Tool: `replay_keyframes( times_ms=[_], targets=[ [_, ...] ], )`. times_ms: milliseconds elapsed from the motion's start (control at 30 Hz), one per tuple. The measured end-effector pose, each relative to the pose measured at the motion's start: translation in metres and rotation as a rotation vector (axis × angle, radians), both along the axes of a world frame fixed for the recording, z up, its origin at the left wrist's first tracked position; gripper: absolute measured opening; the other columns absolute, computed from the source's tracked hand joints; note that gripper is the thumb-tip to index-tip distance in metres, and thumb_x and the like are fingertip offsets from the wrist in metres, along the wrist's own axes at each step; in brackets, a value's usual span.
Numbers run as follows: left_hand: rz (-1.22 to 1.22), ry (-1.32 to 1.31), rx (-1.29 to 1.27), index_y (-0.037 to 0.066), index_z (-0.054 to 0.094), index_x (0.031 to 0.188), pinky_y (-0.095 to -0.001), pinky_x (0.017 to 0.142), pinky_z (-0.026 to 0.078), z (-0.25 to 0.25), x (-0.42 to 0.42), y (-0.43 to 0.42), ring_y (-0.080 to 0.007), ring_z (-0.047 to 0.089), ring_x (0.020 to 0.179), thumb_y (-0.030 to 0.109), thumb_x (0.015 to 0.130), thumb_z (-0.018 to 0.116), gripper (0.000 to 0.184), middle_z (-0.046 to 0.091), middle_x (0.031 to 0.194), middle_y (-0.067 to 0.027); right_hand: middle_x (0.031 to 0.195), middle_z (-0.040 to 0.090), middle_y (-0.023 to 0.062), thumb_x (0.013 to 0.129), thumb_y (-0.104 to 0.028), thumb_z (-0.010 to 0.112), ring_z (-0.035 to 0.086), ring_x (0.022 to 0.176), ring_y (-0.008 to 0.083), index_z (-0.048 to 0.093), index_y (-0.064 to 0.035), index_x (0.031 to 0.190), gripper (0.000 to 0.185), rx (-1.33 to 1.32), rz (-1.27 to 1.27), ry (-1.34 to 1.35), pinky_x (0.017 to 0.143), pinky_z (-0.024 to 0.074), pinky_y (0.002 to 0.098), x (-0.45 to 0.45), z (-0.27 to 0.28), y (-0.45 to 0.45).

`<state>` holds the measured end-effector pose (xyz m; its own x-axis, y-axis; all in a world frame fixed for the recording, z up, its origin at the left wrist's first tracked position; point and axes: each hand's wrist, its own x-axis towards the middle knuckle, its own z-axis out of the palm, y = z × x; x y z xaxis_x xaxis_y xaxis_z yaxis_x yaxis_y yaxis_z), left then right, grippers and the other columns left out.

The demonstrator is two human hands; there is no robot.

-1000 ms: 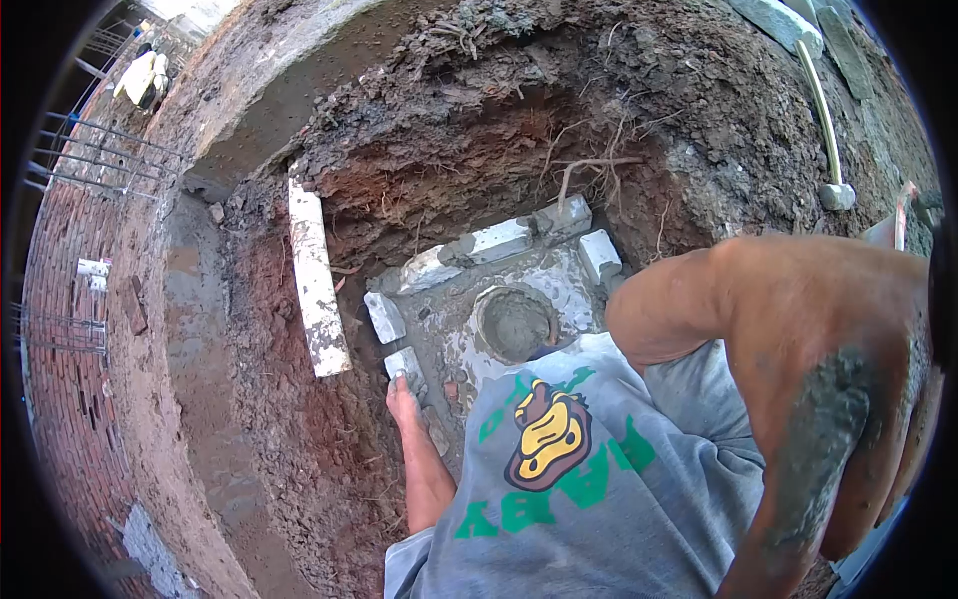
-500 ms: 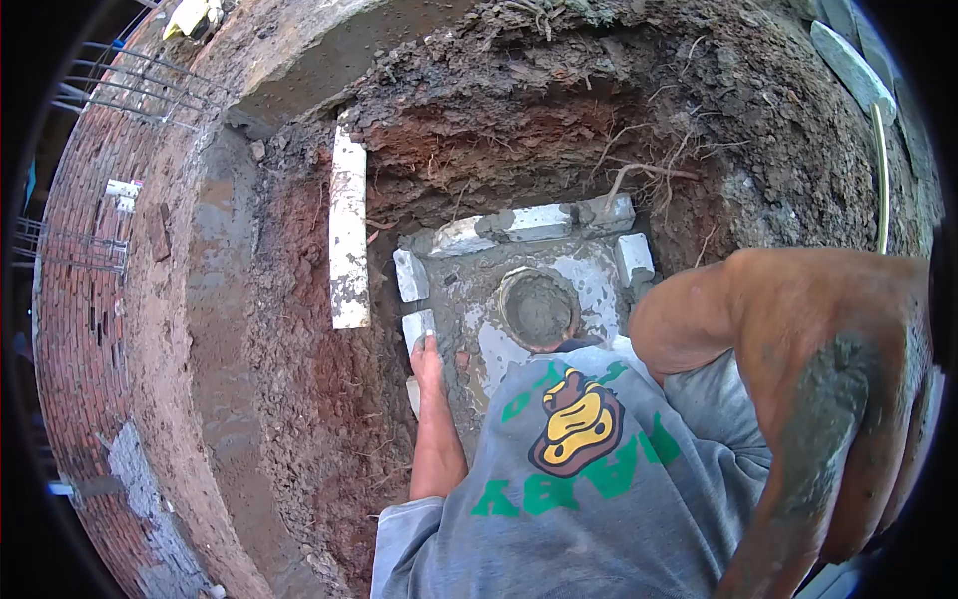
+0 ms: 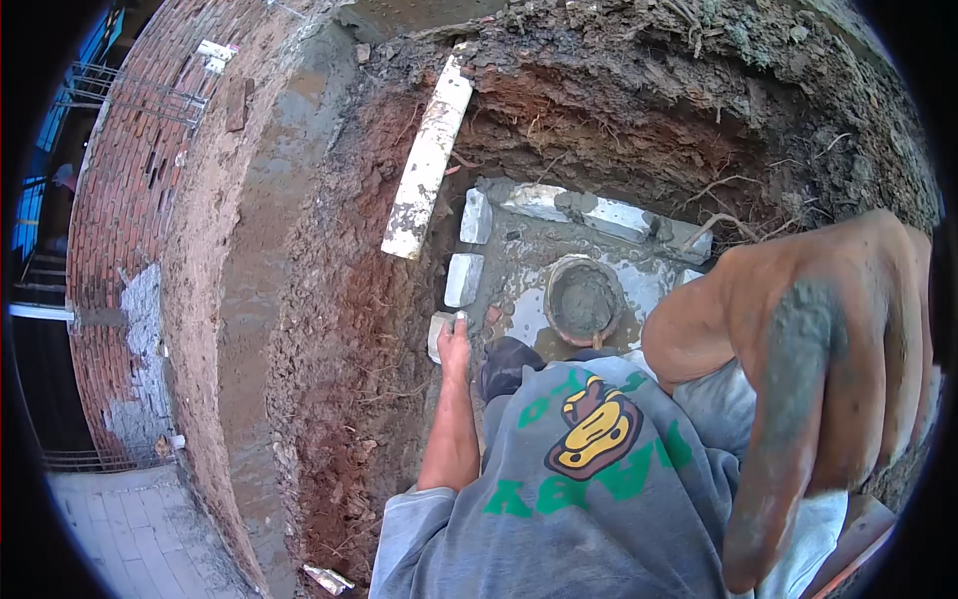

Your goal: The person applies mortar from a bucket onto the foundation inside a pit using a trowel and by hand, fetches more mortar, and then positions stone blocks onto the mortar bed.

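Note:
My left hand (image 3: 454, 344) reaches down into the pit, thumb and fingers around a pale block (image 3: 437, 334) at the near end of the left row. Just beyond it lie a white block (image 3: 464, 280) and another white block (image 3: 476, 217). My right hand (image 3: 818, 369), very large and close to the camera, has mud on one finger; its fingers are apart and point down, with nothing visible in them. A round container of grey mortar (image 3: 585, 301) stands on the wet pit floor, right of my left hand.
Several mortared blocks (image 3: 614, 218) line the pit's far side. A mud-spotted white pipe (image 3: 429, 160) leans at the left bank. Roots (image 3: 733, 225) stick out at the far right. A concrete ledge (image 3: 264, 250) and a brick wall (image 3: 140, 190) stand further left. My grey shirt (image 3: 619, 529) fills the bottom.
The view has swung left, so the pit sits further right. My left hand has left the second block and moved nearer along the row to another block. My right hand stays close to the camera.

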<state>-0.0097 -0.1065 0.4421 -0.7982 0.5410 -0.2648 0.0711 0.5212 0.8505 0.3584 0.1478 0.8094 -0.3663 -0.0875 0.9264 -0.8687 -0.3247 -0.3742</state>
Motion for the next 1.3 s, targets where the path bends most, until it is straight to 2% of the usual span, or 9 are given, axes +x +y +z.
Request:
replay_keyframes(
  times_ms=[167,233,300,500,767,867,967,1167,1300],
  targets=[
    [-0.044,-0.208,-0.049,-0.005,0.057,0.113,-0.0307,0.083,0.042,0.024,0.014,0.017,-0.0166,0.054,0.092,0.020,0.092,0.053,0.033,0.061,0.100,-0.0092,0.064,0.057,0.0048,0.087,-0.066,0.041,0.060,0.075,0.0185,0.059,-0.0082,0.070,0.063,-0.313,-0.403,-0.233,0.095,0.0398,0.0519,-0.054,-0.117,0.071],
    [-0.096,-0.193,-0.141,-0.006,0.057,0.112,-0.0323,0.080,0.043,0.012,0.013,0.030,-0.0175,0.055,0.089,0.021,0.091,0.053,0.034,0.062,0.097,-0.0098,0.071,0.060,0.0078,0.087,-0.065,0.046,0.061,0.074,0.0209,0.061,-0.0056,0.073,0.063,-0.571,-1.083,-1.172,0.088,0.0445,0.0385,-0.057,-0.226,0.073],
    [-0.221,-0.113,-0.243,-0.003,0.058,0.112,-0.0330,0.078,0.045,-0.001,0.009,0.045,-0.0183,0.056,0.088,0.023,0.091,0.054,0.034,0.063,0.098,-0.0095,0.090,0.067,0.0172,0.084,-0.052,0.056,0.064,0.086,0.0284,0.067,0.0003,0.092,0.054,-0.055,-1.428,-1.991,0.080,0.0486,0.0388,-0.043,-0.356,0.058],
    [-0.514,-0.038,-0.444,0.000,0.059,0.114,-0.0329,0.080,0.047,-0.082,-0.003,0.097,-0.0195,0.059,0.090,0.015,0.082,0.060,0.036,0.064,0.102,-0.0105,0.112,0.061,0.0234,0.075,-0.022,0.052,0.060,0.104,0.0365,0.064,0.0013,0.104,0.039,-0.064,-1.019,-2.586,0.092,0.0468,0.0423,-0.036,-0.544,-0.092],
    [-0.679,-0.184,-0.347,0.002,0.053,0.122,-0.0297,0.084,0.045,-0.416,-0.038,0.132,-0.0183,0.058,0.095,0.000,0.076,0.061,0.047,0.063,0.109,-0.0096,0.112,0.057,0.0294,0.082,-0.035,0.055,0.058,0.106,0.0409,0.032,-0.0024,0.134,0.066,0.235,-0.977,-2.917,0.094,0.0447,0.0461,-0.128,-0.779,-0.189],
    [-0.583,-0.363,-0.358,0.001,0.050,0.123,-0.0303,0.085,0.044,-0.471,-0.021,0.132,-0.0178,0.057,0.095,0.007,0.081,0.064,0.044,0.062,0.109,-0.0095,0.114,0.058,0.0278,0.083,-0.033,0.054,0.058,0.106,0.0397,0.034,0.0000,0.132,0.063,-0.225,-0.854,-2.919,0.095,0.0443,0.0445,-0.148,-0.791,-0.171],
    [-0.538,-0.500,-0.420,0.001,0.050,0.122,-0.0311,0.084,0.044,-0.479,-0.013,0.127,-0.0174,0.057,0.093,0.012,0.085,0.064,0.041,0.062,0.107,-0.0088,0.114,0.058,0.0267,0.082,-0.029,0.054,0.058,0.106,0.0397,0.035,0.0019,0.131,0.061,0.030,-0.559,-2.769,0.096,0.0437,0.0432,-0.152,-0.770,-0.156],
    [-0.477,-0.589,-0.433,0.001,0.054,0.118,-0.0307,0.079,0.046,-0.463,-0.007,0.135,-0.0175,0.059,0.087,0.013,0.087,0.062,0.034,0.064,0.102,-0.0079,0.113,0.059,0.0263,0.080,-0.027,0.054,0.057,0.110,0.0371,0.044,0.0077,0.125,0.057,-0.085,-0.738,-2.908,0.094,0.0456,0.0412,-0.127,-0.694,-0.138],
    [-0.651,-0.418,-0.447,-0.001,0.055,0.117,-0.0298,0.078,0.046,-0.443,0.008,0.147,-0.0175,0.059,0.087,0.011,0.088,0.061,0.032,0.064,0.103,-0.0082,0.108,0.063,0.0244,0.075,-0.022,0.061,0.060,0.104,0.0361,0.064,0.0013,0.105,0.039,0.176,-0.575,-2.815,0.088,0.0489,0.0406,-0.121,-0.755,-0.067]
  ],
)
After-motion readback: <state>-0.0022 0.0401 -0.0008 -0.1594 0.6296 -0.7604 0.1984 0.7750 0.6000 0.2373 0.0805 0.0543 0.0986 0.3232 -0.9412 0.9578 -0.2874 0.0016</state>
